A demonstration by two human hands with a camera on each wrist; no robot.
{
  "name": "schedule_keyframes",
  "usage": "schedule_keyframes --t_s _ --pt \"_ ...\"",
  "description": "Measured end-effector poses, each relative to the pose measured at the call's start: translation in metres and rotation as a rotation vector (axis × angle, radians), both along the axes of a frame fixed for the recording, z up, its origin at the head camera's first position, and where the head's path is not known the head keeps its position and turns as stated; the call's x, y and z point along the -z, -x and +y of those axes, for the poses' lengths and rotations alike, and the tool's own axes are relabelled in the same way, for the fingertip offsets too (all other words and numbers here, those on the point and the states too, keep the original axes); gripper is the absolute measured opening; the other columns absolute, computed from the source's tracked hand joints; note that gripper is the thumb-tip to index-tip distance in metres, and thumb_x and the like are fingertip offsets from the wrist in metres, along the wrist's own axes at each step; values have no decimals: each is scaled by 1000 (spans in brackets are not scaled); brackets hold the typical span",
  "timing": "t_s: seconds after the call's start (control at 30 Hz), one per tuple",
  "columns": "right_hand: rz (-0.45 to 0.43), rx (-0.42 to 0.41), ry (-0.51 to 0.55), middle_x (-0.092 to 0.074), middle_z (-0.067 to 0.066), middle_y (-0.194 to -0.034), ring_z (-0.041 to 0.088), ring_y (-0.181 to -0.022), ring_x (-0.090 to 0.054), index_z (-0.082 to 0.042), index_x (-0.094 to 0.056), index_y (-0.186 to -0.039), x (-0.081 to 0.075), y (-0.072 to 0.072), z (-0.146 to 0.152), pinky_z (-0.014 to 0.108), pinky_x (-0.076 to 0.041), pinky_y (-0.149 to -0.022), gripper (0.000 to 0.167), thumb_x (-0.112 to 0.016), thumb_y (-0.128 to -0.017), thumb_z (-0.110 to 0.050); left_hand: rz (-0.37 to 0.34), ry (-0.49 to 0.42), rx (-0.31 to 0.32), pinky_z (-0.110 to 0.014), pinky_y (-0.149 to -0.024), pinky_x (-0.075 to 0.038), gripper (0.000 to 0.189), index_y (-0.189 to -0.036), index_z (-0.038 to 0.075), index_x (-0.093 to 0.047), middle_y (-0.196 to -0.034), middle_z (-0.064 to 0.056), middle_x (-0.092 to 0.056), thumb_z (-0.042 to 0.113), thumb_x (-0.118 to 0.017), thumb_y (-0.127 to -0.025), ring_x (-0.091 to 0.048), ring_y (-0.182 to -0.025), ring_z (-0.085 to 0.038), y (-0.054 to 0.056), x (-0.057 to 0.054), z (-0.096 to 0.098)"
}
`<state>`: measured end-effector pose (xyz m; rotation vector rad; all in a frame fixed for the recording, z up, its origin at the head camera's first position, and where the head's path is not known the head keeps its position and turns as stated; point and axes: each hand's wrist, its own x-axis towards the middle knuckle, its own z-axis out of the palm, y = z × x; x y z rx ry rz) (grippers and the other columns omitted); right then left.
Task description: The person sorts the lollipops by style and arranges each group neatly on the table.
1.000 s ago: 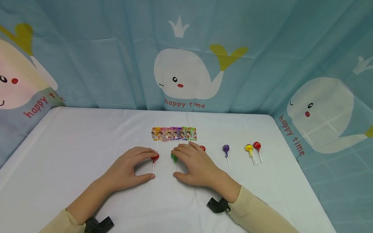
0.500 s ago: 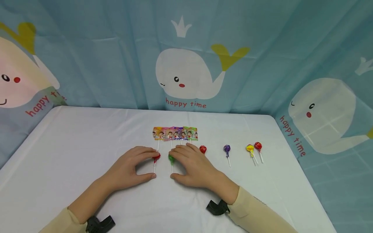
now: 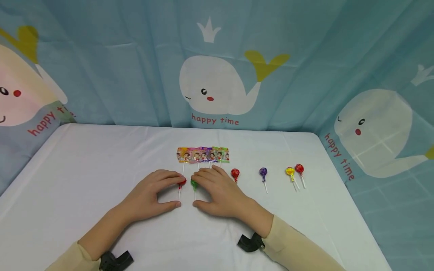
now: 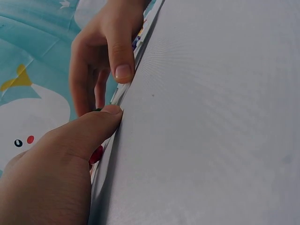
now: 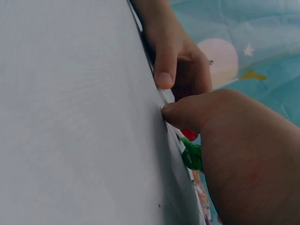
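Note:
In the head view a red lollipop [image 3: 182,182] lies on the table, stick toward me. My left hand [image 3: 145,196] holds it lengthwise, fingertips at the candy and thumb by the stick's end. Just right of it is a green lollipop [image 3: 194,183], which my right hand [image 3: 222,192] holds the same way. The two sticks are nearly parallel, a small gap between them. The right wrist view shows the green candy [image 5: 192,157] below the thumb, with the red candy [image 5: 189,134] beyond. Most of the red candy [image 4: 96,154] is hidden by the thumb in the left wrist view.
Behind the hands lies a row of flat-wrapped lollipops [image 3: 202,154] on the white table [image 3: 84,162]. To the right are another red lollipop [image 3: 235,173], a purple one [image 3: 263,172], a yellow one [image 3: 289,171] and a further red one [image 3: 299,168]. A whale-print curtain [image 3: 142,75] stands behind.
My right hand has slid left with the green lollipop, bringing it nearer the red one and uncovering the red lollipop on its right. The left hand has stayed in place.

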<state>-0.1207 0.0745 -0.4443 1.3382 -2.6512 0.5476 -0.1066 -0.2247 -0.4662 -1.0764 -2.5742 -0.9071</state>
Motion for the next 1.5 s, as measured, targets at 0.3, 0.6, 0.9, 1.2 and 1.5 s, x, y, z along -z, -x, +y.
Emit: schedule_keyframes --t_s 0.3,0.6,0.9,1.2,1.5 --pt "27 -20 -2 -62 0 -153 19 -149 -50 -14 -62 -153 1 1 -7 57 -26 -131 67 -73 -100 -53 -7 3 -8 -39 -117 -42 71 -147 27 -71 -148 6 -65 42 -97 -83 -57 -139 -19 -1 -2 -1" --pt "2 -28 18 -63 2 -152 20 -149 -50 -14 -62 -153 0 1 -11 57 -27 -131 68 -77 -98 -51 2 8 -5 -41 -116 -42 72 -149 27 -69 -148 4 -65 42 -96 -84 -57 -139 -20 0 -2 0" --pt "-21 -19 -4 -62 3 -153 22 -150 -49 -12 -60 -154 -1 1 -12 54 -25 -132 71 -77 -97 -52 -19 7 -8 -43 -116 -43 73 -149 27 -69 -149 5 -64 44 -96 -84 -57 -140 -20 0 -3 0" --pt "-14 -8 -12 -61 3 -155 23 -152 -48 -12 -59 -155 1 1 -10 52 -23 -133 72 -75 -99 -54 -23 8 -9 -43 -117 -43 72 -149 27 -69 -150 7 -63 45 -96 -84 -56 -141 -20 0 -3 1" --pt "-25 -15 5 -61 4 -155 23 -151 -48 -11 -59 -155 -1 0 -10 54 -25 -132 75 -77 -98 -56 -16 13 -15 -45 -116 -44 72 -148 27 -70 -149 6 -64 44 -96 -83 -57 -140 -20 -1 -2 1"
